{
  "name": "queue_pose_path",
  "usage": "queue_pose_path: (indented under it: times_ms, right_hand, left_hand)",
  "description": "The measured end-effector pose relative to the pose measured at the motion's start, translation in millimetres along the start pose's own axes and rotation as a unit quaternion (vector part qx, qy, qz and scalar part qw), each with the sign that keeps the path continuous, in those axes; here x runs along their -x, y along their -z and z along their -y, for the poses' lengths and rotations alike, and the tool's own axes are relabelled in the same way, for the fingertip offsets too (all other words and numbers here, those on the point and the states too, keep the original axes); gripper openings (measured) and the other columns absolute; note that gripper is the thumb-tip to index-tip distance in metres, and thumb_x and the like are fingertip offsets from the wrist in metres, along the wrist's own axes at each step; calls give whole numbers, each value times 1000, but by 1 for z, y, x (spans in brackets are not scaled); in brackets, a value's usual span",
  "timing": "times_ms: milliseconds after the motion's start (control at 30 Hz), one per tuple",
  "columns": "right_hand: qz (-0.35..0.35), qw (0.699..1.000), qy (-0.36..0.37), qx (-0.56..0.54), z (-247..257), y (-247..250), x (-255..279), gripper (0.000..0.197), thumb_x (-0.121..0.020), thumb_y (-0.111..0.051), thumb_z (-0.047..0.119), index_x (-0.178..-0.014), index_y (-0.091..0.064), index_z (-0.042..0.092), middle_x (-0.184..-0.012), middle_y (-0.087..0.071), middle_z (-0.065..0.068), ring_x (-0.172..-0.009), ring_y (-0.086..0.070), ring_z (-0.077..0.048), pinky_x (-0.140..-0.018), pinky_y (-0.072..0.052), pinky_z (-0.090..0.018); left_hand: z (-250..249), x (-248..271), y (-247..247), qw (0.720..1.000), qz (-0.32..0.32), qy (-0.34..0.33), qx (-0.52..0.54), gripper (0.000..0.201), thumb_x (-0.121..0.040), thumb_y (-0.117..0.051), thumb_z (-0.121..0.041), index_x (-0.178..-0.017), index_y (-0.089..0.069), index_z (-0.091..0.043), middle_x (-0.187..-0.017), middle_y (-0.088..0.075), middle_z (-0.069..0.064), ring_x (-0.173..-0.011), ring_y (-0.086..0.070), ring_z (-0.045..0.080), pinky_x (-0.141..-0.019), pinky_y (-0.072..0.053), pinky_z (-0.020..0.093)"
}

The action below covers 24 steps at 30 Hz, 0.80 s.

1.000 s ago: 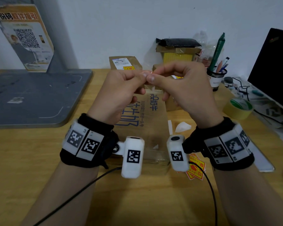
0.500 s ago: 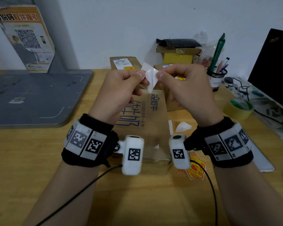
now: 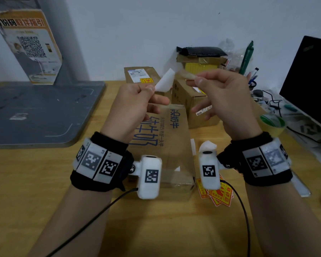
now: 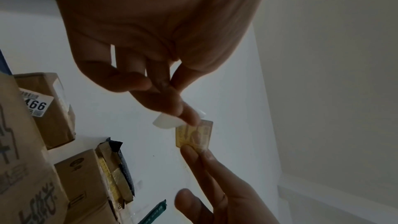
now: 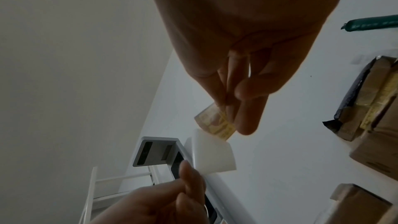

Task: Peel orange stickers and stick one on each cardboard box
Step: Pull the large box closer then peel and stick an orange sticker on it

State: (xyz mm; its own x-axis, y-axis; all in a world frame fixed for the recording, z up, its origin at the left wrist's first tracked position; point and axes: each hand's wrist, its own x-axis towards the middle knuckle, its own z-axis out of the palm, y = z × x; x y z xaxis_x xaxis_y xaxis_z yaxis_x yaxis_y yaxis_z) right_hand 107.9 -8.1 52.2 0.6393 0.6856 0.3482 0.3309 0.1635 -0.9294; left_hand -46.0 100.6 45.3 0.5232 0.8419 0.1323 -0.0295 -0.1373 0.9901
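Observation:
My left hand (image 3: 152, 89) pinches a white backing paper (image 3: 165, 80), also seen as the backing paper (image 4: 168, 122) and backing paper (image 5: 212, 152). My right hand (image 3: 197, 80) pinches the peeled orange sticker (image 3: 186, 75), which shows as the sticker (image 4: 193, 134) and sticker (image 5: 214, 123). Both are held in the air, apart, above a long cardboard box (image 3: 167, 138) with blue print. Two more cardboard boxes stand behind: one box (image 3: 139, 75) bearing an orange sticker (image 3: 145, 81), and another box (image 3: 195, 101). Spare orange stickers (image 3: 220, 195) lie on the table by my right wrist.
A grey board (image 3: 39, 110) lies at the left. A yellow box with a black bag (image 3: 200, 58) stands at the back. A pen cup (image 3: 252, 80), a tape roll (image 3: 272, 123) and a black monitor (image 3: 311, 80) are at the right. White backing scraps (image 3: 208, 145) lie beside the long box.
My hands, pinched together a second ago, have drawn apart. The sticker has come off its white backing, the backing going left and the sticker right.

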Motion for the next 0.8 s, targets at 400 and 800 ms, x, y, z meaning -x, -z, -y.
queue_pose_path:
  times_ms: [400, 800]
  right_hand:
    - [-66, 994, 22, 83, -4, 14, -6, 10, -95, -66, 24, -89, -72, 30, -87, -80, 9, -53, -73, -25, -35, -43, -22]
    - [-150, 973, 39, 173, -14, 43, -18, 8, -88, -65, 36, -87, -73, 34, -81, -78, 16, -48, -71, -14, -62, -63, -49]
  left_hand:
    - [-8, 6, -6, 1000, 10, -2, -27, 21, -105, -46, -22, -109, -66, -14, -91, -81, -8, -63, -66, 9, -51, -41, 22]
    - [-25, -26, -82, 962, 132, 101, -216, 21, -102, -48, -11, -115, -63, -6, -89, -81, 5, -54, -63, 13, -47, -34, 20]
